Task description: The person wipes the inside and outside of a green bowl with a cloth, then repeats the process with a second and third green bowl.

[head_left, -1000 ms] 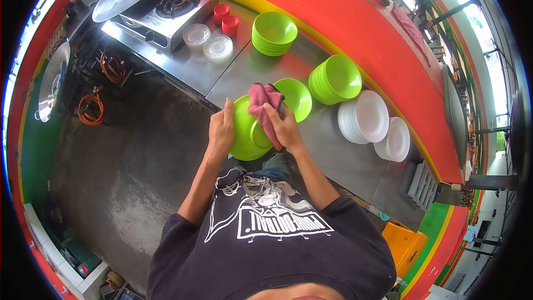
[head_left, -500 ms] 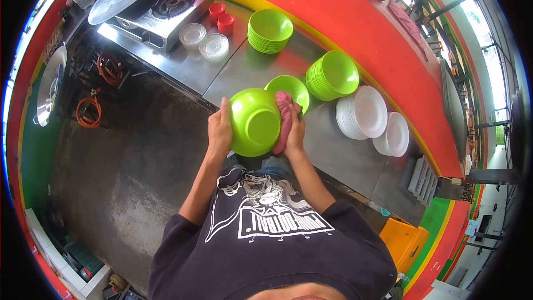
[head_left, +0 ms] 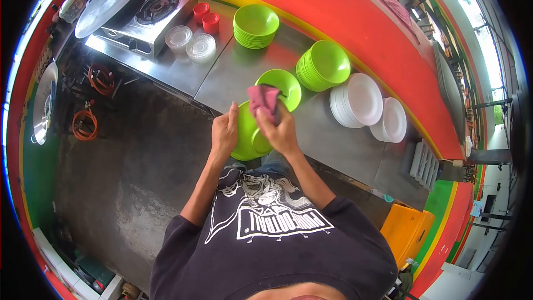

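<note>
- You hold the green bowl (head_left: 249,133) tilted over the counter's (head_left: 333,144) near edge, between your hands.
- Your left hand (head_left: 225,133) grips its rim, fingers pressed together.
- Your right hand (head_left: 281,130) pinches a pink cloth (head_left: 263,100) against it.
- A second bowl (head_left: 287,86) sits just behind.

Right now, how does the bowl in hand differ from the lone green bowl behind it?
The held bowl is tilted; the lone bowl sits upright. The left hand grips the held bowl, the right hand holds a pink cloth at it; no hand holds the lone bowl. Both are bright green.
</note>
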A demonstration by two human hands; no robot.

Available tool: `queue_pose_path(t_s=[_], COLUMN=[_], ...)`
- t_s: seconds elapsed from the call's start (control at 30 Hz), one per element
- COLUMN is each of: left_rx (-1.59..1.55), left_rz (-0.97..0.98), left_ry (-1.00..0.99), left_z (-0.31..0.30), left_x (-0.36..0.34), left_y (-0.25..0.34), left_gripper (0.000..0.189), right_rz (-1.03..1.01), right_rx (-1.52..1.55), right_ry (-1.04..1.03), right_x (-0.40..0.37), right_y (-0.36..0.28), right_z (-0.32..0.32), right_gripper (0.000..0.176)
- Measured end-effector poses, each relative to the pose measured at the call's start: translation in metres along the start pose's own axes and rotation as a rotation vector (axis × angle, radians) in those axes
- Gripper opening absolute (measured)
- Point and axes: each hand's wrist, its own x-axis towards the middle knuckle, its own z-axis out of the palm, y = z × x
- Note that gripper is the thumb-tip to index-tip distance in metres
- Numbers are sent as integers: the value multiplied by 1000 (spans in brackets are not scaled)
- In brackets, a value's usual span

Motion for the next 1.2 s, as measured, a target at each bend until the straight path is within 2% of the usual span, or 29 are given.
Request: queue_pose_path(t_s=[0.1,0.13,0.23,0.27,0.33,0.37,0.43,0.47,0.57,0.6,0.63,0.7,0.77,0.8,0.9,0.93,1.0,1.07,1.2], left_rx=[-137,-176,-208,-186,-142,-59,111,54,-8,-15,-116,-310,-349,-371,-229,-164,-30,79,296], left_rz=[30,58,189,257,389,468,622,651,693,453,346,123,14,-37,-18,-40,-79,-37,113], left_ry=[114,155,181,150,85,-12,-212,-259,-293,-289,-317,-370,-387,-396,-437,-433,-424,-418,-314], left_z=[4,4,-1,-1,-1,-3,-9,-3,9,10,13,18,21,24,28,30,38,46,66], left_x=[-2,-2,-3,-3,-5,-4,-5,-8,-9,-14,-13,-13,-9,-4,19,26,43,54,83], left_y=[9,10,3,-2,-17,-25,-31,-29,-18,-19,-18,-16,-26,-33,-55,-58,-61,-63,-80], left_gripper=[65,66,68,67,66,66,67,59,55,43,39,42,46,50,49,48,47,46,50], right_rz=[186,248,430,508,538,555,636,673,489,485,488,434,311,347,364,395,379,382,389], right_rx=[266,329,878,881,1067,1163,1130,1114,1038,1008,979,893,768,737,579,501,397,344,318], right_ry=[155,151,165,154,90,60,68,69,77,104,134,172,186,349,595,658,641,660,640], right_x=[0,-2,-14,-21,-25,-29,-39,-43,-50,-49,-51,-54,-48,-48,-38,-35,-23,-16,3], right_y=[29,35,46,45,62,72,56,50,68,67,66,69,78,77,106,113,121,125,141], right_z=[-15,-19,-18,-19,-28,-35,-47,-51,-57,-60,-64,-68,-73,-70,-68,-70,-76,-81,-92], right_gripper=[27,32,42,50,52,53,55,56,57,56,55,53,50,44,42,37,33,26,26])
